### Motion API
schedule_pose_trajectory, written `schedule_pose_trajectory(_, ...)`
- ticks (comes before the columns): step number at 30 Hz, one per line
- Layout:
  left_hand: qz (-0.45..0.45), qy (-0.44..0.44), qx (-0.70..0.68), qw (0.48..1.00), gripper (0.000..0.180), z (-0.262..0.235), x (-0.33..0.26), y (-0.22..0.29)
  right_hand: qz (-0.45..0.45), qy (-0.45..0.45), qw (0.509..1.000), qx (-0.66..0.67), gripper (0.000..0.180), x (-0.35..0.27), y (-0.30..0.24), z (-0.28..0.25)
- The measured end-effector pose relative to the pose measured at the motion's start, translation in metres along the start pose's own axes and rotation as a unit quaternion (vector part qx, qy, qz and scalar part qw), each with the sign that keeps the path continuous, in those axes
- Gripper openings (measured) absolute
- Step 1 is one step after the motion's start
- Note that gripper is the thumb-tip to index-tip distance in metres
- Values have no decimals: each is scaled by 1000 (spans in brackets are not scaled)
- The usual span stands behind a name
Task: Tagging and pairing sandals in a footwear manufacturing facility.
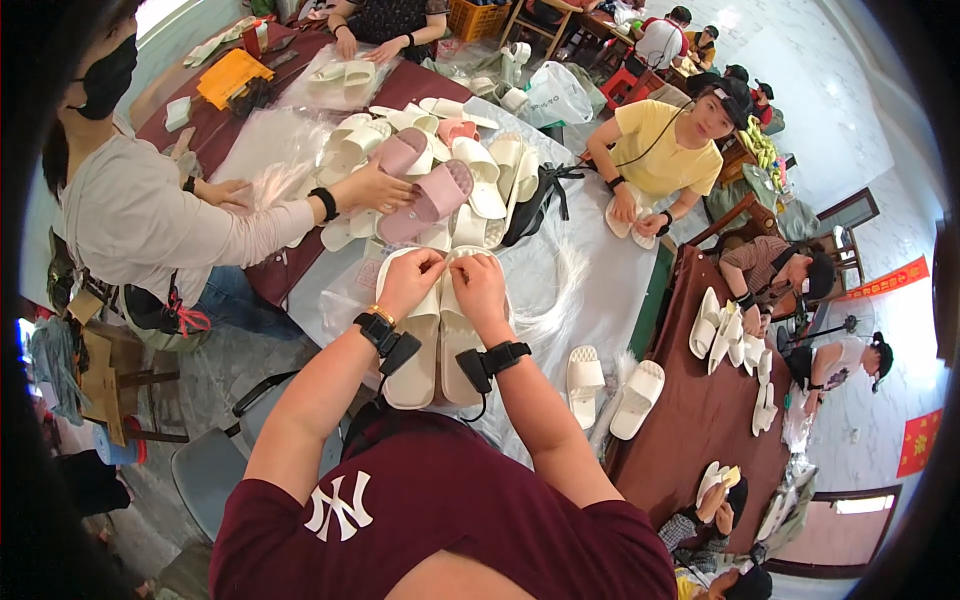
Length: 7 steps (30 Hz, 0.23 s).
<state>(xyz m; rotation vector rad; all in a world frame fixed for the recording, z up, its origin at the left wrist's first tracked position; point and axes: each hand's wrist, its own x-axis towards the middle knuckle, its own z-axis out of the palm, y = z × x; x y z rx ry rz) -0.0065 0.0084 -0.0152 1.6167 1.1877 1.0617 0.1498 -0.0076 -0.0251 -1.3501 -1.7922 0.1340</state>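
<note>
Co-worker's hand (372, 187): rests on the pile of pink and cream slippers (440, 180).
Left hand (408, 278): fingers pinched at the top of the cream slipper pair (435, 345).
Right hand (478, 283): pinching there too.
Slipper pair: lies on the white-covered table (600, 290), before the person.

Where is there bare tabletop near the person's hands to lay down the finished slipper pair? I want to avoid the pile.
Bare white table lies right of the right hand, between the heap of slippers and the loose white pair. A smaller gap sits left of the left hand. Ahead, the heap and a co-worker's hand crowd everything.
</note>
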Motion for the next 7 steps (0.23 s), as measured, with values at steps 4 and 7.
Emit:
schedule_pose_trajectory(4, 32, 4, 38, 999, 16, 1, 0, -5, 2, 2, 1000, 6, 4, -1, -1, 0)
schedule_pose_trajectory(7, 39, -2, 53, 998, 17, 0, 0, -3, 6, -12, 1000, 0, 5, -1, 0, 0)
